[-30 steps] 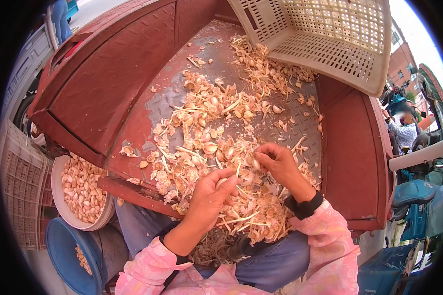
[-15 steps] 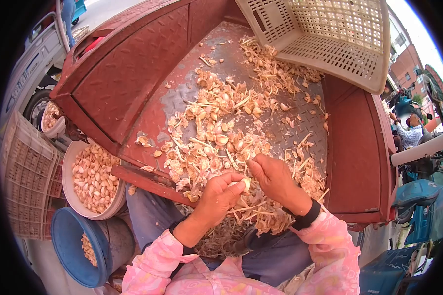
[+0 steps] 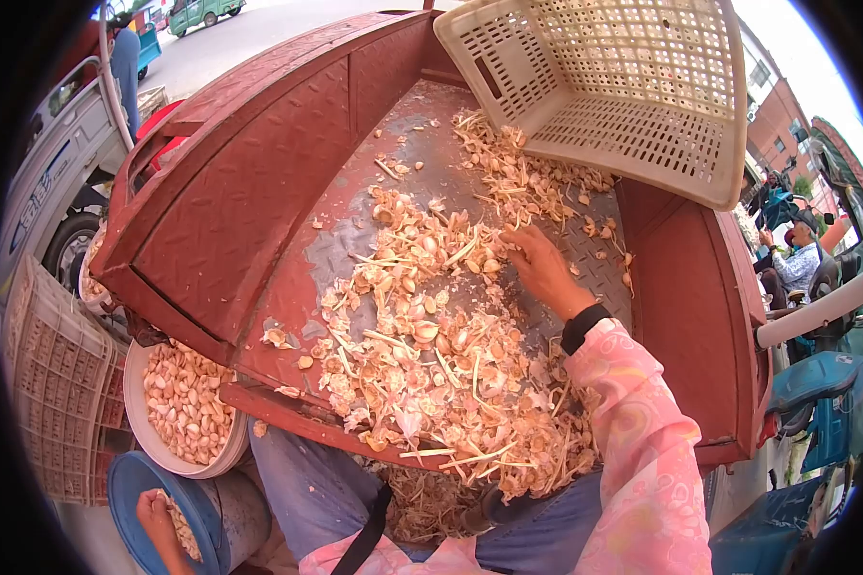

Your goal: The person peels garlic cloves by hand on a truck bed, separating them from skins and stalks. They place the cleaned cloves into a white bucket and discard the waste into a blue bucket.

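Observation:
My left hand [image 3: 153,515] is at the inside of the blue bucket [image 3: 125,489], above the peeled garlic cloves [image 3: 182,532] in it. Its fingers are curled closed, and what they hold, if anything, is hidden. My right hand [image 3: 544,271] reaches into the loose heap of garlic cloves and dry skins [image 3: 422,307] on the red metal cart bed [image 3: 340,230]. Its fingertips are drawn together beside some cloves; whether one is between them I cannot make out.
A white bucket [image 3: 136,407] full of garlic cloves stands beyond the blue one. A perforated plastic crate [image 3: 633,144] tilts over the cart's back right corner. Left are stacked crates [image 3: 58,383] and a parked truck [image 3: 53,192]. A person [image 3: 798,261] sits at the far right.
My hands have parted. The left, which held a pale garlic clove, has swung down left to the blue bucket. The right has moved forward over the heap.

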Available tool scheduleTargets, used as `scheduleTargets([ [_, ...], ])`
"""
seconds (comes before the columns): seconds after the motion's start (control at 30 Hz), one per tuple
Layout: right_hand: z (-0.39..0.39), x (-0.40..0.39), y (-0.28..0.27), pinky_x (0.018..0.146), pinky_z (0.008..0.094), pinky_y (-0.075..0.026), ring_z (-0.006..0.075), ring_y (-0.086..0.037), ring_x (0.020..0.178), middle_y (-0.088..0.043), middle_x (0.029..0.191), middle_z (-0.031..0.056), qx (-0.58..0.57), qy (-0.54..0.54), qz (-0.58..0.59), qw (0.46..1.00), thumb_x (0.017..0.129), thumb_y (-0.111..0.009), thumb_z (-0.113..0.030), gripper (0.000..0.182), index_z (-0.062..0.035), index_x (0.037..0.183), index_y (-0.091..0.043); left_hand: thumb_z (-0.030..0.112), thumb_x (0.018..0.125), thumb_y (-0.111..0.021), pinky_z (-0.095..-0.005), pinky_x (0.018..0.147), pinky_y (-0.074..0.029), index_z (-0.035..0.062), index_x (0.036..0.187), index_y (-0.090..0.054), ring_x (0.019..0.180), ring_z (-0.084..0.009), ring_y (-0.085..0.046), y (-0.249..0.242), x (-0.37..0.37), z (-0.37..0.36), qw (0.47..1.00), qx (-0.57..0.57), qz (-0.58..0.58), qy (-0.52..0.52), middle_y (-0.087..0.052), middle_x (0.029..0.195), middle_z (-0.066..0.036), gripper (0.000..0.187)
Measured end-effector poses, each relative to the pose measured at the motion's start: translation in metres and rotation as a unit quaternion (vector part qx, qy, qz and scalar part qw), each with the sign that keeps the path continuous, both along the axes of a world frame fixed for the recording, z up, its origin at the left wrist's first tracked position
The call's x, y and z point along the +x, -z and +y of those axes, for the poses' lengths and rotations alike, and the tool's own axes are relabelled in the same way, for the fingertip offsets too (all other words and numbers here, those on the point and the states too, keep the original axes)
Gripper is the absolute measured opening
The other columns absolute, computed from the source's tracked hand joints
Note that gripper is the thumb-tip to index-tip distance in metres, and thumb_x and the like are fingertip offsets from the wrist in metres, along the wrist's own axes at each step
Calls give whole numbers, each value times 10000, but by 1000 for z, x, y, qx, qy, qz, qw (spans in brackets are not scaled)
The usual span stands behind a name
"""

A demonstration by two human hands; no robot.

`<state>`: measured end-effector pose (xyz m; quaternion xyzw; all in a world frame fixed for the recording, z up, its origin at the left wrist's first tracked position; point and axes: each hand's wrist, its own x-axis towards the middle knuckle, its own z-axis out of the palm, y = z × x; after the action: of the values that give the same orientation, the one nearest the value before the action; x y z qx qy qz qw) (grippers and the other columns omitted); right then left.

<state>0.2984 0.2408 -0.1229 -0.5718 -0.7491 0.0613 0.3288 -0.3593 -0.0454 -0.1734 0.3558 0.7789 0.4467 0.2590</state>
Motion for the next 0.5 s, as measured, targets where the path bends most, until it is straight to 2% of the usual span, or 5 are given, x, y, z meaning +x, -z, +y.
scheduleTargets([
  [0.1, 28, -7, 21, 763, 395, -459, 347, -562, 902, -565, 965, 176, -46, -35, -116, 992, 824, -576, -108, 259, -74, 1079, -608, -24, 709, -489, -322, 586, -458, -29, 772, -567, 582, -183, -547, 58, -48, -60, 968, -201, 150, 17, -545, 636, -70, 101],
  [0.2, 10, -31, 11, 785, 384, -457, 331, -563, 912, -569, 934, 165, -149, -90, -13, 985, 848, -599, -164, 247, -64, 1074, -609, 76, 765, -533, -354, 667, -483, -58, 849, -609, 649, -237, -596, 95, -68, -86, 951, -230, 189, 84, -608, 702, -116, 175],
  [0.3, -21, -38, 24, 756, 369, -468, 304, -582, 870, -572, 905, 147, -117, -80, 75, 987, 867, -595, -161, 194, -50, 1026, -613, 13, 773, -517, -338, 792, -453, -70, 984, -573, 845, -240, -589, 32, -13, -41, 925, -204, 322, 11, -630, 902, -133, 233],
  [0.4, -46, -25, 17, 682, 353, -481, 263, -594, 808, -569, 871, 122, -40, 23, 87, 995, 858, -599, -121, 162, -53, 1005, -612, 44, 860, -510, -308, 803, -447, -59, 1007, -573, 882, -182, -572, -21, 35, 18, 971, -46, 228, 51, -615, 957, -113, 190],
  [0.5, -70, -33, -1, 647, 339, -481, 253, -595, 802, -560, 851, 108, -84, -87, 17, 992, 837, -623, -123, 190, -67, 1017, -608, 83, 918, -508, -241, 755, -447, -42, 1003, -588, 837, -103, -555, -64, 116, 67, 986, 41, 105, 123, -610, 923, -69, 172],
])
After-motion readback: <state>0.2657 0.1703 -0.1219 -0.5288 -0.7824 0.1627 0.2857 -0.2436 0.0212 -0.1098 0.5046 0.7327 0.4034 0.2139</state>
